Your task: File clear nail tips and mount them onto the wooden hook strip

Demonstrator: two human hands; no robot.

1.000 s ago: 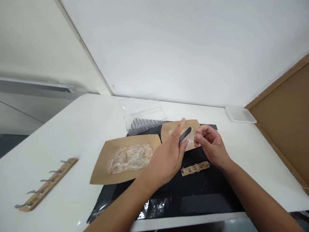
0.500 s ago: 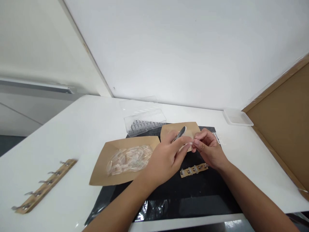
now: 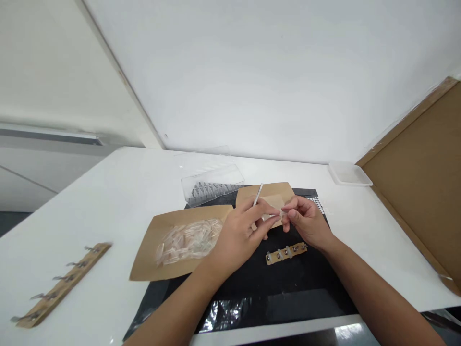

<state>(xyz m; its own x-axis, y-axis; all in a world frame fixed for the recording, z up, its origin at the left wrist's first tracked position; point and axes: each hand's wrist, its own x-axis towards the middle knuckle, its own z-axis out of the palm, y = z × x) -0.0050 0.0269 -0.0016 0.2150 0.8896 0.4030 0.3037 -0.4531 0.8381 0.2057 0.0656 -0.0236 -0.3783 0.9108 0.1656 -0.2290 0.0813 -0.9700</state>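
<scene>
Left hand (image 3: 236, 233) gripping slim file (image 3: 258, 194), right hand (image 3: 310, 222) pinched narrow, contents unclear, forearms (image 3: 187, 302) converging

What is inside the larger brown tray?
The larger brown tray holds many clear plastic-looking pieces. The left hand and wrist hide its near right corner; whatever lies underneath the pieces cannot be seen.

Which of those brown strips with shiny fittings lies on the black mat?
The shorter brown strip, just below the right hand in view; the longer brown strip lies at far left, directly on the white table.
</scene>
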